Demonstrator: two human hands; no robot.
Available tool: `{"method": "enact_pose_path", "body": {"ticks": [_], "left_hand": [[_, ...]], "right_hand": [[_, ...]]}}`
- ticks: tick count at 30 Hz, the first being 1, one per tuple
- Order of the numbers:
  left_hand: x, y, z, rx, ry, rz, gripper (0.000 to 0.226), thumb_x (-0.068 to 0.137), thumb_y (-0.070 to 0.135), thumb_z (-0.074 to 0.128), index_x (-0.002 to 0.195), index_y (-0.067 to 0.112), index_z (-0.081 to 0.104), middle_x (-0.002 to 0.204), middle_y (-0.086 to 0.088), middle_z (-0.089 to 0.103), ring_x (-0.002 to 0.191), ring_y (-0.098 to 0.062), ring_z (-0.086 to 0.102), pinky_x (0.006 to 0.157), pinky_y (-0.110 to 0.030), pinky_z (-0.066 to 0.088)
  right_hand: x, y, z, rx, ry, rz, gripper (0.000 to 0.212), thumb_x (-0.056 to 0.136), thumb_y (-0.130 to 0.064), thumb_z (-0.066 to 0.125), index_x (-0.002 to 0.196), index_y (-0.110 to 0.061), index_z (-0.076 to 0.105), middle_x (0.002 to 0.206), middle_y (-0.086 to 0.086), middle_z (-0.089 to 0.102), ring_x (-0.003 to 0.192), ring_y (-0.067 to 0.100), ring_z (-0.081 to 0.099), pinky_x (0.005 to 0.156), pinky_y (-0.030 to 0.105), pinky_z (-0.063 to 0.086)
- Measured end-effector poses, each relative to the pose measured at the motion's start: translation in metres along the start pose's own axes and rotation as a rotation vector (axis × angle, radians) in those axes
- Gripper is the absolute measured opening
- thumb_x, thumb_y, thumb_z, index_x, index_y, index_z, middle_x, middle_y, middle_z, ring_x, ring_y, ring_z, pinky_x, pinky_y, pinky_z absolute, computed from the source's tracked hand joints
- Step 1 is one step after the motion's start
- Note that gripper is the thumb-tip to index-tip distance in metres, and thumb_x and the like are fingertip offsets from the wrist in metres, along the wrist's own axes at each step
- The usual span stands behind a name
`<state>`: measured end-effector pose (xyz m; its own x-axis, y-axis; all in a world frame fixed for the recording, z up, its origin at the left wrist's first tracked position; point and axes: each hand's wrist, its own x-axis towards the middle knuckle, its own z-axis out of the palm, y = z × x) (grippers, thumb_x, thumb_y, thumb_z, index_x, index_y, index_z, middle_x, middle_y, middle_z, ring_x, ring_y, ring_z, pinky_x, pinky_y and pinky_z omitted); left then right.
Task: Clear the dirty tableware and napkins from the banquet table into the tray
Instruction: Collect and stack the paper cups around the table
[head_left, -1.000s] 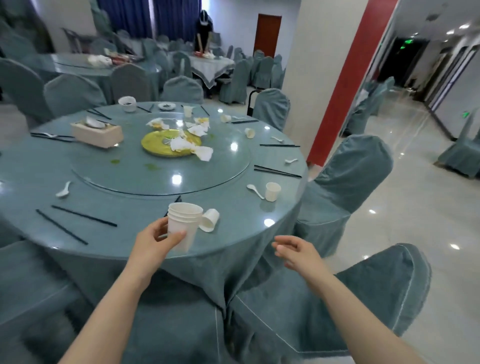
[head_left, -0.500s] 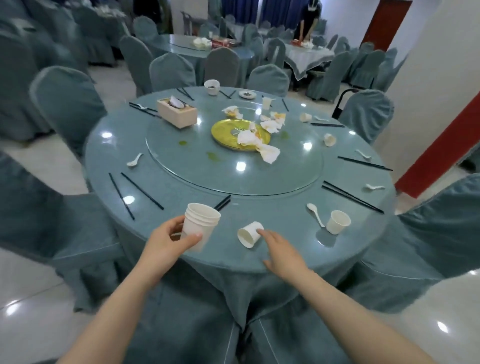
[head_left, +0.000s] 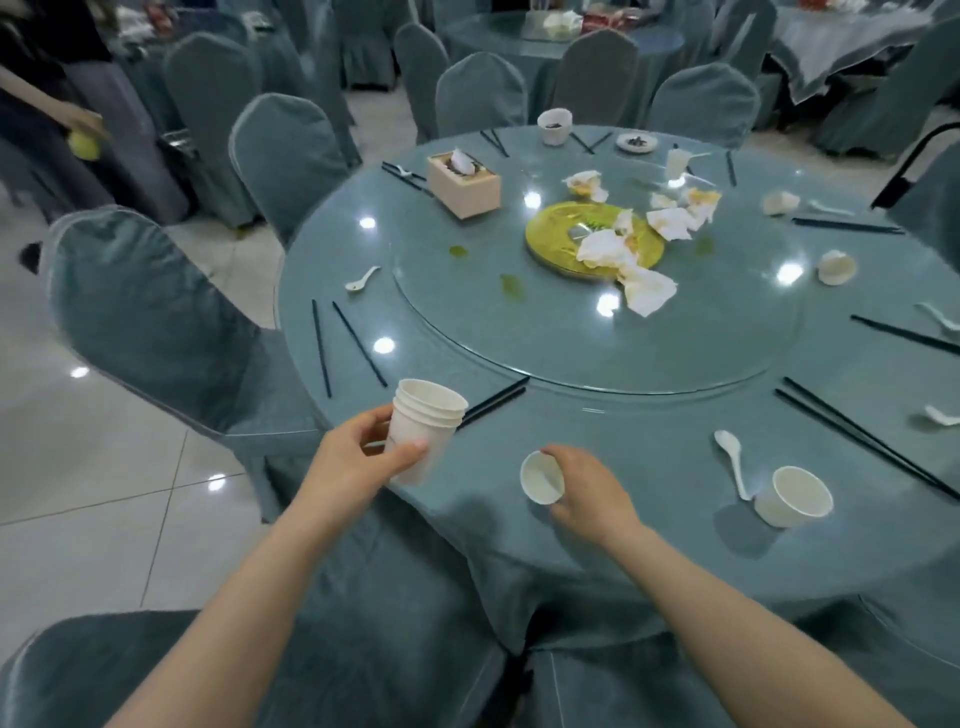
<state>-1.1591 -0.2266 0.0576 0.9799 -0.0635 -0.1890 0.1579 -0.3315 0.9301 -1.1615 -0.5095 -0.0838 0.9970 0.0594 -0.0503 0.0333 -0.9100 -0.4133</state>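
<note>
Since half a second back, the right hand (head_left: 587, 491) has gone from just touching the tipped-over white paper cup (head_left: 542, 477) to actually gripping it, fingers and thumb curled round its body. That cup is at lower centre of the frame, near the edge of the round blue-grey banquet table (head_left: 649, 530), long axis roughly level with the mouth pointing left and toward the camera. Can't tell if it's off the cloth.

Going left to right: the left hand (head_left: 358, 460) at lower left-centre holds a stack of nested white paper cups (head_left: 423, 434), thumb across the front, fingers wrapped behind. The stack is upright with a slight tilt, mouths up, held over the table's near edge. Just above it are loose black chopsticks (head_left: 358, 343) lying on the cloth, and a white spoon (head_left: 362, 279) further up.

Mid-frame there's the glass turntable (head_left: 519, 332) with a tan tissue box (head_left: 464, 184), a yellow round plate (head_left: 566, 239) and crumpled white napkins (head_left: 647, 286) partly on it.

Lower right: a white plastic spoon (head_left: 732, 465) lies just beside another white paper cup (head_left: 795, 496) leaning on its side, mouth up and toward the right.
</note>
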Motion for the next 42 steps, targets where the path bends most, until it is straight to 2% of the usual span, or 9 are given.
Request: {"method": "enact_pose_path", "body": {"ticks": [2, 4, 7, 11, 14, 20, 28, 34, 42], "left_hand": [[0.004, 0.008, 0.021, 0.001, -0.018, -0.002, 0.044, 0.078, 0.029, 0.076, 0.118, 0.031, 0.059, 0.107, 0.015, 0.066, 0.095, -0.001, 0.063, 0.076, -0.019, 0.046], [0.008, 0.017, 0.044, 0.027, -0.068, 0.015, 0.040, 0.079, 0.027, 0.076, 0.115, 0.032, 0.059, 0.105, 0.016, 0.066, 0.093, 0.000, 0.063, 0.073, -0.015, 0.046], [0.015, 0.032, 0.082, 0.081, -0.167, 0.063, 0.035, 0.079, 0.022, 0.075, 0.109, 0.035, 0.061, 0.100, 0.018, 0.068, 0.082, 0.009, 0.065, 0.060, -0.003, 0.045], [0.021, 0.047, 0.128, 0.118, -0.247, 0.079, 0.041, 0.080, 0.023, 0.074, 0.118, 0.028, 0.062, 0.106, 0.011, 0.069, 0.089, 0.000, 0.066, 0.068, -0.011, 0.047], [0.019, 0.052, 0.156, 0.114, -0.290, 0.077, 0.040, 0.079, 0.024, 0.074, 0.117, 0.030, 0.062, 0.106, 0.013, 0.069, 0.093, -0.004, 0.066, 0.071, -0.015, 0.047], [0.010, 0.050, 0.180, 0.139, -0.319, 0.063, 0.037, 0.081, 0.017, 0.073, 0.114, 0.028, 0.063, 0.103, 0.011, 0.070, 0.087, -0.001, 0.067, 0.059, -0.005, 0.045], [-0.006, 0.049, 0.166, 0.135, -0.286, 0.084, 0.033, 0.080, 0.020, 0.074, 0.104, 0.039, 0.062, 0.101, 0.013, 0.071, 0.084, 0.002, 0.067, 0.059, -0.007, 0.046], [-0.034, 0.052, 0.146, 0.085, -0.291, 0.139, 0.038, 0.080, 0.029, 0.073, 0.116, 0.034, 0.063, 0.106, 0.013, 0.071, 0.094, -0.001, 0.066, 0.073, -0.019, 0.047], [-0.106, 0.052, 0.106, -0.012, -0.310, 0.271, 0.070, 0.059, 0.050, 0.076, 0.124, 0.027, 0.061, 0.114, 0.008, 0.069, 0.103, -0.008, 0.065, 0.090, -0.033, 0.052]], "right_hand": [[-0.017, 0.016, -0.012, 0.306, 0.215, 0.131, 0.066, 0.071, -0.013, 0.072, 0.131, -0.016, 0.045, 0.129, 0.001, 0.052, 0.115, 0.023, 0.052, 0.092, 0.031, 0.042], [-0.040, 0.040, -0.028, 0.463, 0.462, 0.208, 0.068, 0.067, -0.003, 0.074, 0.128, -0.010, 0.044, 0.124, 0.002, 0.051, 0.111, 0.020, 0.050, 0.092, 0.021, 0.036], [-0.074, 0.085, -0.060, 0.522, 0.722, 0.327, 0.078, 0.065, 0.002, 0.075, 0.133, -0.008, 0.039, 0.128, -0.002, 0.045, 0.112, 0.007, 0.043, 0.095, 0.012, 0.029], [-0.105, 0.141, -0.091, 0.464, 0.926, 0.519, 0.080, 0.072, -0.006, 0.074, 0.139, -0.017, 0.033, 0.134, 0.009, 0.043, 0.119, 0.016, 0.040, 0.094, 0.020, 0.031], [-0.111, 0.172, -0.100, 0.455, 0.834, 0.616, 0.076, 0.075, -0.013, 0.072, 0.140, -0.022, 0.033, 0.138, 0.007, 0.041, 0.124, 0.020, 0.039, 0.096, 0.026, 0.030], [-0.105, 0.204, -0.077, 0.428, 0.356, 0.674, 0.074, 0.083, -0.031, 0.067, 0.145, -0.023, 0.028, 0.146, 0.006, 0.035, 0.127, 0.031, 0.043, 0.101, 0.039, 0.036], [-0.113, 0.196, -0.074, 0.402, 0.366, 0.685, 0.074, 0.074, -0.025, 0.075, 0.136, -0.021, 0.035, 0.133, 0.007, 0.048, 0.110, 0.031, 0.054, 0.086, 0.039, 0.047], [-0.145, 0.140, -0.075, 0.277, 0.356, 0.439, 0.070, 0.079, -0.014, 0.067, 0.140, -0.021, 0.034, 0.137, 0.005, 0.044, 0.117, 0.028, 0.049, 0.091, 0.037, 0.044], [-0.215, 0.036, -0.130, 0.267, 0.458, 0.278, 0.078, 0.075, -0.036, 0.076, 0.141, -0.026, 0.035, 0.138, -0.007, 0.049, 0.119, 0.018, 0.051, 0.097, 0.030, 0.042]]}}
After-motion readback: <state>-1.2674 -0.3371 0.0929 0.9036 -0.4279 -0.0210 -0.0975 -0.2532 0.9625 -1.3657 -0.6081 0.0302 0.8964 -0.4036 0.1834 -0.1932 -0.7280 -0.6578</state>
